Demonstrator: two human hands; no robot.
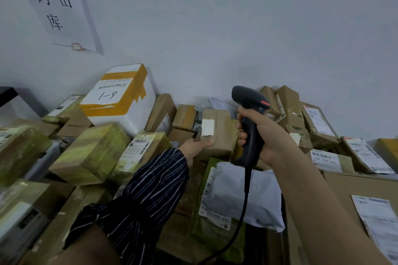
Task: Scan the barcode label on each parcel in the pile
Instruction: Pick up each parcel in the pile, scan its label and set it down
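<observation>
Head view: right hand (271,135) clenches dark grey handheld barcode scanner (251,122), upright. Left hand (197,146) grasps brown cardboard parcel (221,133) by its white label (207,127), mid-pile against grey wall (237,28).

A plain grey-white wall (237,28) is shown under dim, even light. A white paper notice (53,2) with black characters is fixed to it. Below the notice, a dark furniture edge (8,93) is visible.

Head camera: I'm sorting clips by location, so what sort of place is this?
Probably a parcel stockroom: labelled cardboard parcels piled against the wall, a barcode scanner in the right hand, a Chinese notice above.
</observation>
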